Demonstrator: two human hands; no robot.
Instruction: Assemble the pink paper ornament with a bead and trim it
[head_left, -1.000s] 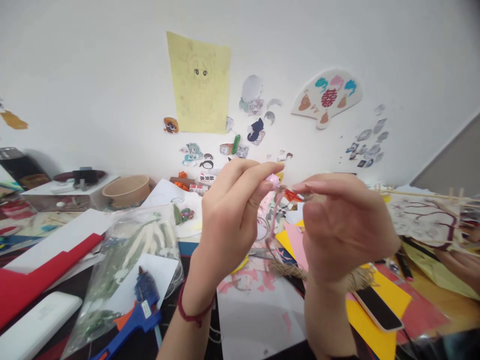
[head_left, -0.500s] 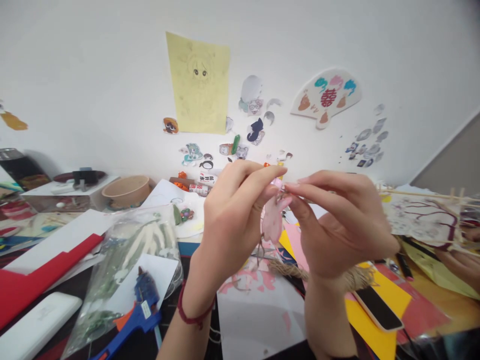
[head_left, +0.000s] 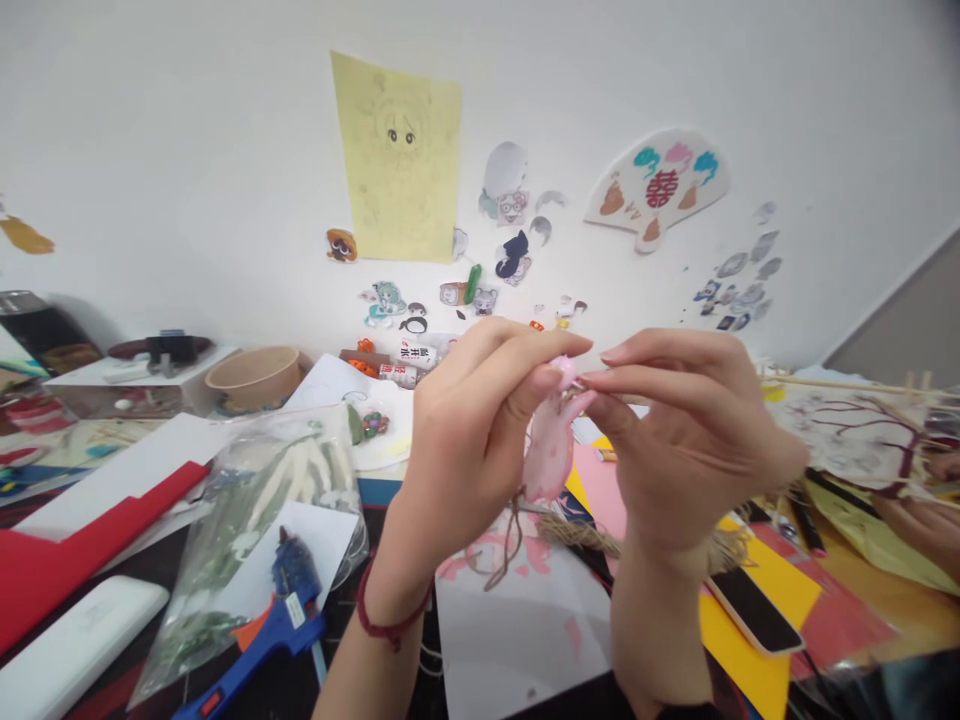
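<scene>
My left hand [head_left: 472, 430], with a dark red cord bracelet at the wrist, is raised over the table. Its thumb and index finger pinch the top of a pale pink craft piece [head_left: 549, 455], where a small round pink part [head_left: 562, 372] shows. From the lower end of the piece hangs a thin brown cord [head_left: 513, 545]. Close beside it my right hand [head_left: 682, 430] has its thumb and fingertips together at the piece's upper right edge. Whatever small thing sits between those fingertips is too small to make out.
A blue hot glue gun [head_left: 281, 640] lies at left near a plastic bag [head_left: 247, 540] and a white box [head_left: 82, 640]. White paper [head_left: 517, 630] with pink scraps lies below my hands. To the right are twine [head_left: 727, 550], a phone [head_left: 754, 610] and another person's hand [head_left: 919, 520].
Both hands have shifted slightly right. The pink piece is turned a little, and more of its round top and of the hanging cord's loop shows.
</scene>
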